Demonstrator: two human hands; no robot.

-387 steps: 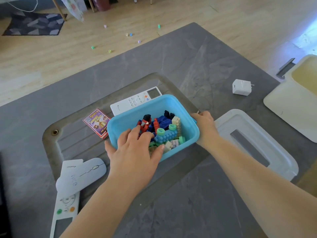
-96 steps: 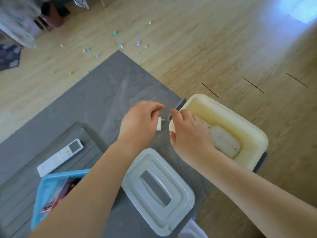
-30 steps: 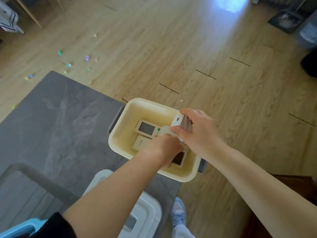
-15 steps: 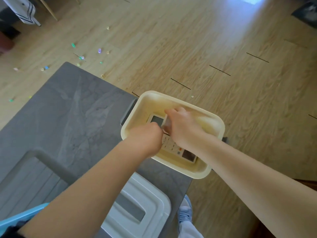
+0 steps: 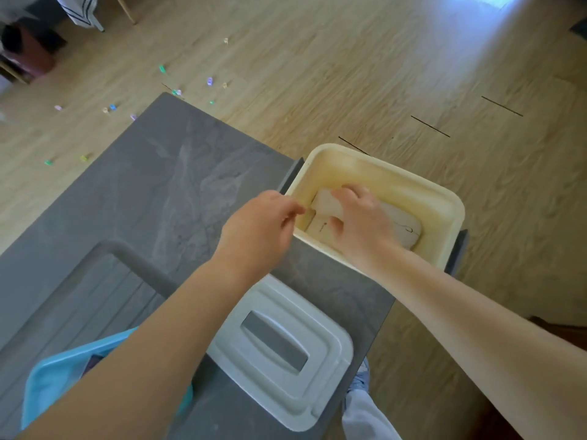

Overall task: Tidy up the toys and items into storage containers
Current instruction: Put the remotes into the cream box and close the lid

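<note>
At the grey stone table [image 5: 165,198] corner, the cream plastic bin [image 5: 444,198] overhangs. The right hand [image 5: 362,223] presses spread fingers on white devices [image 5: 320,228] inside; the left hand [image 5: 257,230] is loosely curled and empty. A hard push may tip the bin off.

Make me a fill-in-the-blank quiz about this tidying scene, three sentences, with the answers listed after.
1. The right hand reaches inside the ______-coloured bin.
2. The grey lid lies on the table, not on any ______.
3. Small coloured pieces lie scattered on the wooden ______.

Missing words: cream; bin; floor
</note>
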